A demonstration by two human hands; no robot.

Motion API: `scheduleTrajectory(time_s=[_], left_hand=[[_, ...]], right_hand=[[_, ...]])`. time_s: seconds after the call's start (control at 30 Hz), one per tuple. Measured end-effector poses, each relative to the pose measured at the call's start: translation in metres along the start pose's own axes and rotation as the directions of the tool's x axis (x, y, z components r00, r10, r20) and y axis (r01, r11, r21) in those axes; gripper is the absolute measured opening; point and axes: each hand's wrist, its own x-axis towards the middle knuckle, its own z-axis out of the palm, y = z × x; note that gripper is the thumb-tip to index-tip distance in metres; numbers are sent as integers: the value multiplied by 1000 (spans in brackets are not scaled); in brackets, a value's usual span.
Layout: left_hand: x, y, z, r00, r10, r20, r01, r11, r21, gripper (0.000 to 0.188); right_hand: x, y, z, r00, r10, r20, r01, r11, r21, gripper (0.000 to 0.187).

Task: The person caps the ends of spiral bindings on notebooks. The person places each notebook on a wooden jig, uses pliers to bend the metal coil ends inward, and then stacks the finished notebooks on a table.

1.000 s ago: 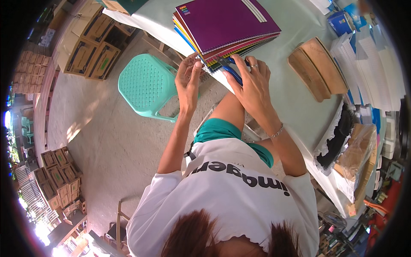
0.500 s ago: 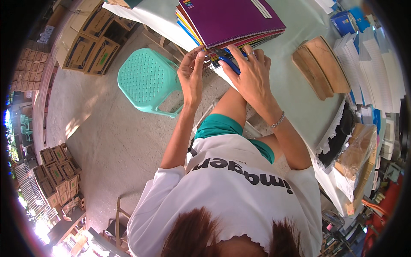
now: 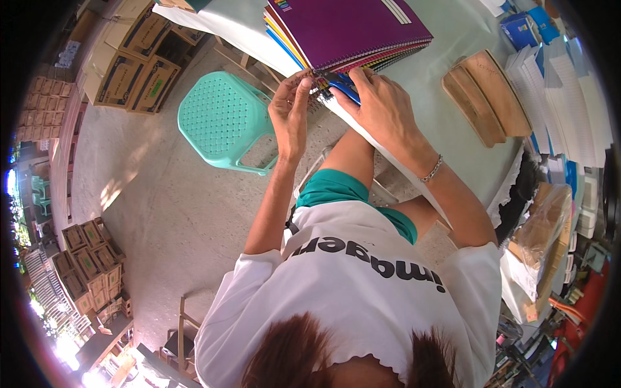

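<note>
A stack of spiral-bound notebooks (image 3: pixel 352 32), purple cover on top, lies at the table's edge with its coil side toward me. My right hand (image 3: pixel 381 107) is closed around a blue-handled tool (image 3: pixel 343 87) that looks like pliers or cutters. Its dark jaws point left, to the near left corner of the stack. At that same corner my left hand (image 3: pixel 291 107) is closed, thumb against fingers, on the end of a wire coil (image 3: pixel 315 87). Whether the jaws grip the wire is too small to tell.
A pale-covered table (image 3: pixel 446 123) extends to the right, bearing two brown wooden blocks (image 3: pixel 485 97) and stacks of white paper (image 3: pixel 556 97). A mint-green plastic stool (image 3: pixel 223 119) stands left of my arms. Cardboard boxes (image 3: pixel 139 71) are piled at the far left.
My right hand has turned and its elbow has swung outward to the right; its fingers have closed further around the blue handles. My left hand stays almost still at the corner.
</note>
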Motion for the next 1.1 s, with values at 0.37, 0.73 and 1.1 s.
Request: scheduleTrajectory(time_s=[0.37,0.73,1.1], left_hand=[[-3,1,3,1000,2,-25,-2,1000,-22,32],[-3,1,4,997,-59,-42,46,966,-253,26],[-6,-8,-3,984,-171,52,179,928,-327,21]], right_hand=[[11,28,10,913,-338,-228,324,941,-100,36],[0,7,-11,984,-7,180,5,1000,13,36],[-21,5,-7,995,5,99,7,993,-122,44]])
